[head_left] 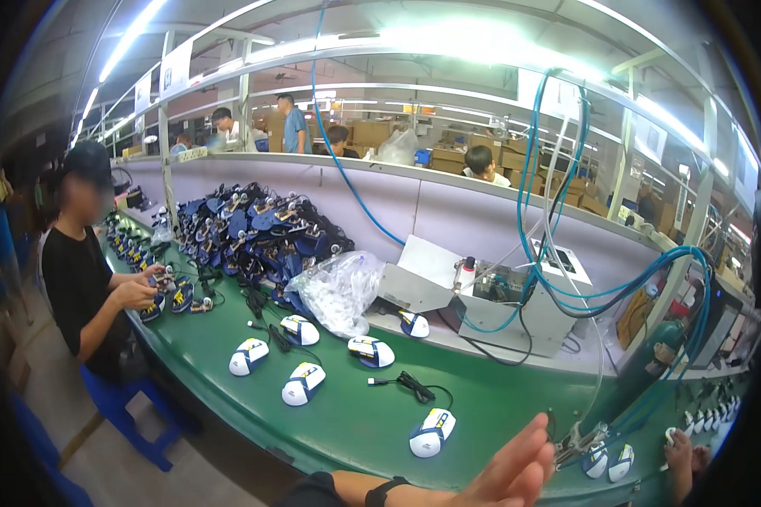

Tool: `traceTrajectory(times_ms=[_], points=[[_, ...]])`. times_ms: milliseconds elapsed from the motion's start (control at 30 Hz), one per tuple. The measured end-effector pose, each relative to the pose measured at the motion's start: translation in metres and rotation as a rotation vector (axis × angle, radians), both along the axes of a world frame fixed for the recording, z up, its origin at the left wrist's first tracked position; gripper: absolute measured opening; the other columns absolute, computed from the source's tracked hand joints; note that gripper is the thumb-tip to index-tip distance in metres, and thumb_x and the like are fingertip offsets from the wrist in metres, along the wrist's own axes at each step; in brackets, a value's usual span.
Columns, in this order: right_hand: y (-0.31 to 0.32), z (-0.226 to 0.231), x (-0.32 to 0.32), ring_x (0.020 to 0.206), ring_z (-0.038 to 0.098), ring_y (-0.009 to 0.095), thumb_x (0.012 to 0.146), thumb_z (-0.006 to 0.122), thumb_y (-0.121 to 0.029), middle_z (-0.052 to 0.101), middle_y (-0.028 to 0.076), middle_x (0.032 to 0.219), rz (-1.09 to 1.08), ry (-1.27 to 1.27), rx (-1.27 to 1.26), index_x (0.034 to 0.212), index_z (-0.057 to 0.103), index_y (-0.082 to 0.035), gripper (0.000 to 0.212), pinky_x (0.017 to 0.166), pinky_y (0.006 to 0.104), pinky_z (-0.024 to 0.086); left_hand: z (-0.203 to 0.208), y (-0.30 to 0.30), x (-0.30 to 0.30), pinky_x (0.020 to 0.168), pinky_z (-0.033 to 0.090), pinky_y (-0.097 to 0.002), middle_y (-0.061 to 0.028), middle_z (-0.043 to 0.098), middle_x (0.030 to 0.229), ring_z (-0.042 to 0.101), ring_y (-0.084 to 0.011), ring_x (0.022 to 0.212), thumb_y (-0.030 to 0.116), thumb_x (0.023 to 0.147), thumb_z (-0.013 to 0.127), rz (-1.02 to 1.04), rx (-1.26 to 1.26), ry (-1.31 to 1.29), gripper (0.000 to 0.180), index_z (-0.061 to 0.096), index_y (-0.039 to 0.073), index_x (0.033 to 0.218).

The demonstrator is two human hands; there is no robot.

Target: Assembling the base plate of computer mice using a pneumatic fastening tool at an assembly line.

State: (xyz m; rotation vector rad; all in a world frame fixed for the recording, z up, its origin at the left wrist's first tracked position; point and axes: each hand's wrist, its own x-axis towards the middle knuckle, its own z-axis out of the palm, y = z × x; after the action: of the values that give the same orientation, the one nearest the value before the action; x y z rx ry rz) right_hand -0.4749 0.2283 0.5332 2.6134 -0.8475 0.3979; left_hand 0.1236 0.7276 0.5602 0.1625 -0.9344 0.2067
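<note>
My left hand reaches in from the lower edge, a black band on its wrist, with fingers stretched out and no object visible in it. Closest to it on the left is a white and blue computer mouse with yellow marks, its black cable bundled behind it. Just beyond my fingertips stands a metal fixture with air hoses. Two more mice, one of them a tilted mouse, sit right beside that fixture. My right hand does not show.
More mice, including one mouse, lie along the green conveyor belt. Behind are a clear plastic bag, a pile of blue mouse parts and a grey machine. A co-worker handles parts at left; another person's hand is at right.
</note>
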Motion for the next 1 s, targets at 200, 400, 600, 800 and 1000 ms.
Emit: traceTrajectory(times_ms=[200, 400, 600, 800, 1000], points=[[0.266, 0.009, 0.370, 0.126, 0.052, 0.035, 0.097, 0.057, -0.031, 0.048, 0.022, 0.144, 0.439, -0.464, 0.309, 0.144, 0.043, -0.005, 0.055, 0.103, 0.0463, 0.044, 0.010, 0.000, 0.015, 0.117, 0.028, -0.0603, -0.0198, 0.033, 0.160, 0.030, -0.0521, 0.145, 0.026, 0.111, 0.032, 0.382, 0.121, -0.304, 0.049, 0.026, 0.015, 0.158], [0.494, 0.019, 0.533, 0.135, 0.044, 0.040, 0.097, 0.061, -0.032, 0.044, 0.023, 0.150, 1.137, -0.508, 0.611, 0.148, 0.042, -0.013, 0.058, 0.110, 0.0517, 0.035, 0.000, 0.005, 0.015, 0.109, 0.039, -0.0617, -0.0278, 0.053, 0.134, 0.053, -0.0455, 0.128, 0.035, 0.109, 0.036, 0.272, -0.121, -0.080, 0.025, 0.051, 0.015, 0.109], [0.519, 0.008, 0.524, 0.144, 0.036, 0.045, 0.096, 0.065, -0.032, 0.039, 0.025, 0.155, 1.283, -0.563, 0.677, 0.152, 0.042, -0.021, 0.062, 0.117, 0.0570, 0.026, 0.045, 0.049, 0.050, 0.100, 0.049, -0.0548, -0.0220, 0.058, 0.120, 0.062, -0.0358, 0.103, 0.027, 0.100, 0.058, 0.657, -0.258, -0.010, 0.026, 0.056, 0.015, 0.123], [0.476, 0.017, 0.491, 0.109, 0.063, 0.033, 0.097, 0.063, -0.045, 0.055, 0.024, 0.135, 1.156, -0.932, 0.657, 0.147, 0.043, -0.009, 0.065, 0.086, 0.0514, 0.056, 0.062, 0.063, 0.092, 0.101, 0.042, -0.0565, -0.0172, 0.064, 0.115, 0.064, -0.0346, 0.102, 0.031, 0.091, 0.061, 0.831, 0.098, -0.263, 0.033, 0.059, 0.008, 0.114], [0.406, 0.056, 0.481, 0.136, 0.044, 0.027, 0.095, 0.051, -0.025, 0.045, 0.018, 0.144, 0.608, -1.361, 0.332, 0.142, 0.042, 0.005, 0.056, 0.112, 0.0414, 0.036, 0.011, 0.021, 0.121, 0.082, 0.053, -0.0434, -0.0172, 0.062, 0.100, 0.062, -0.0365, 0.089, 0.036, 0.089, 0.069, 0.885, 0.988, -0.495, 0.048, 0.058, 0.001, 0.121]])
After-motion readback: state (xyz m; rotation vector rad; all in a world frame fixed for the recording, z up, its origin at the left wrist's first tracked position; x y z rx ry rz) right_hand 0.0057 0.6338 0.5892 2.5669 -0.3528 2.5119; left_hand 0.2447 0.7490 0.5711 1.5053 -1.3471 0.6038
